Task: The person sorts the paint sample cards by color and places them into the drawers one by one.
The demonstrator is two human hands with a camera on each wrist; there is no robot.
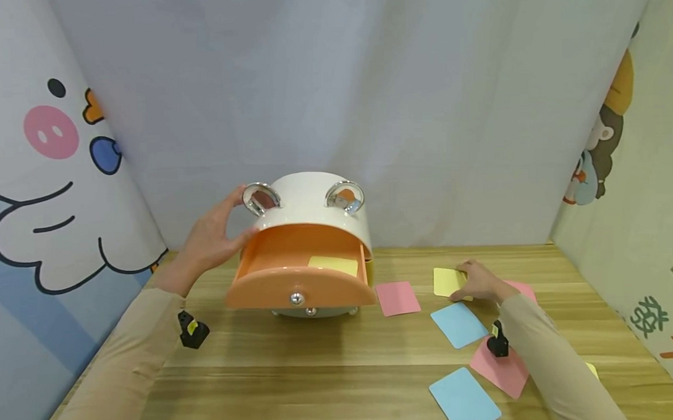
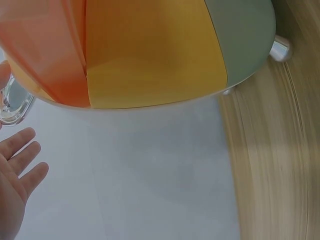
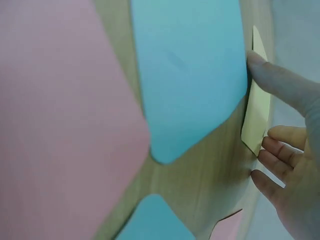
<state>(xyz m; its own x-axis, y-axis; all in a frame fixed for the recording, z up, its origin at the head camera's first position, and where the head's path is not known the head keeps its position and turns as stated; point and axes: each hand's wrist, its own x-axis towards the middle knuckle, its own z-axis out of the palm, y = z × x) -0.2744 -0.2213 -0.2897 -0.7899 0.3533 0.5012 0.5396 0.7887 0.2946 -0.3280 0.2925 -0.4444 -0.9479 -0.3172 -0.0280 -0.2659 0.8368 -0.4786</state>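
left hand open, perhaps beside drawer box
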